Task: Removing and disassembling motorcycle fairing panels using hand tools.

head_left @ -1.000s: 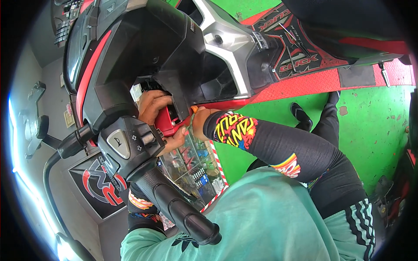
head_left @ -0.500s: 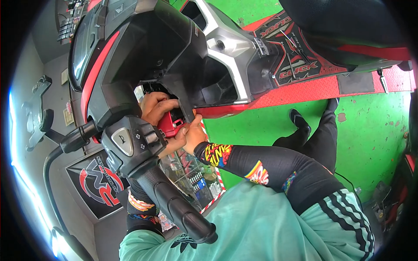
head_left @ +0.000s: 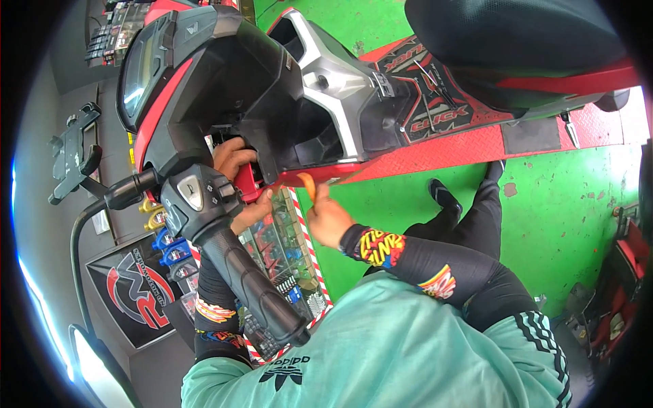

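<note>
The red front body panel (head_left: 247, 182) of a scooter stands slightly away from the black inner cover (head_left: 269, 153), a dark gap between them. My left hand (head_left: 235, 160) reaches behind the handlebar grip (head_left: 253, 282) and is closed on this panel, fingers over its upper edge and thumb below. Part of that hand and wrist is hidden by the handlebar switch housing (head_left: 197, 202). My right hand (head_left: 330, 219) is closed around a thin, curved orange pry tool (head_left: 308, 185), whose tip points up, apart from the panel.
A silver-trimmed leg shield (head_left: 333, 85) leads to the footboard (head_left: 432, 102), where several long tools lie. The scooter stands on a red lift platform (head_left: 469, 139) over a green floor (head_left: 381, 204). A phone holder (head_left: 78, 153) and mirror stalk (head_left: 78, 272) stick out at left. Below is a glass display case (head_left: 289, 251).
My right hand has drawn back from the panel's edge, baring the orange pry tool. The left hand keeps its hold on the panel. The whole view has shifted slightly.
</note>
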Available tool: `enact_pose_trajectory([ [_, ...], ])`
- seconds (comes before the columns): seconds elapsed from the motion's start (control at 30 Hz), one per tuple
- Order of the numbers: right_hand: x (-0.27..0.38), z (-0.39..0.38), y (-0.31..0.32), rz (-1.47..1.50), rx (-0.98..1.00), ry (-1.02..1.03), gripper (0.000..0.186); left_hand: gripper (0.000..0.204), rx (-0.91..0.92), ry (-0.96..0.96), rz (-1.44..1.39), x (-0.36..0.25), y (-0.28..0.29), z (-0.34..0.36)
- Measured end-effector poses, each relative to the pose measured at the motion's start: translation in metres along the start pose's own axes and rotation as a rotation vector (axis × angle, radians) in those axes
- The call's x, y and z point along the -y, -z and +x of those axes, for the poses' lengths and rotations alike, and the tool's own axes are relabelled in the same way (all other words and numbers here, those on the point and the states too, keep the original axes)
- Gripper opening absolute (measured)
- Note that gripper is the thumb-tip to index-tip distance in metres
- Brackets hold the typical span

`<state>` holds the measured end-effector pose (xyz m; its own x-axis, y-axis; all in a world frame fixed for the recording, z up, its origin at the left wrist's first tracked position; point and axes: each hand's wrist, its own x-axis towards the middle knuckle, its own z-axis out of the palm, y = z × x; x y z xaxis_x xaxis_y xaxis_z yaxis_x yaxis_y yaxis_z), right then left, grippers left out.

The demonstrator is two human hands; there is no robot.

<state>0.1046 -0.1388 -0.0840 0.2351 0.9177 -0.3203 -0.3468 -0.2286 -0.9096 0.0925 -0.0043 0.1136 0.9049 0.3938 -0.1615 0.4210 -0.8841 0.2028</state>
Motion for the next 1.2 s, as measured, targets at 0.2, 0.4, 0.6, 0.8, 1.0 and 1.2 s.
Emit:
enact_pose_trajectory([
  [0.2, -0.042, -0.042, 0.073, 0.178, -0.241, 0.021, 0.027, 0.06, -0.07, -0.033, 0.017, 0.01, -0.01, -0.011],
  [0.4, -0.073, -0.029, 0.089, -0.027, -0.289, -0.05, 0.023, 0.086, -0.178, 0.161, -0.078, -0.022, -0.023, -0.016],
  [0.6, -0.055, -0.009, 0.115, -0.209, -0.018, -0.042, 0.03, 0.09, -0.41, 0.047, -0.141, -0.045, -0.135, -0.128],
  [0.8, -0.051, -0.004, 0.075, 0.029, 0.004, -0.127, 0.04, 0.079, -0.143, 0.054, 0.056, -0.064, -0.17, -0.052],
  [1.0, -0.067, 0.002, 0.029, 0.107, -0.223, -0.012, 0.045, 0.063, -0.174, 0.033, 0.135, -0.029, -0.182, -0.031],
  [1.2, -0.086, 0.014, 0.008, 0.22, -0.309, 0.109, 0.041, 0.062, -0.211, 0.014, 0.249, -0.029, -0.188, -0.029],
])
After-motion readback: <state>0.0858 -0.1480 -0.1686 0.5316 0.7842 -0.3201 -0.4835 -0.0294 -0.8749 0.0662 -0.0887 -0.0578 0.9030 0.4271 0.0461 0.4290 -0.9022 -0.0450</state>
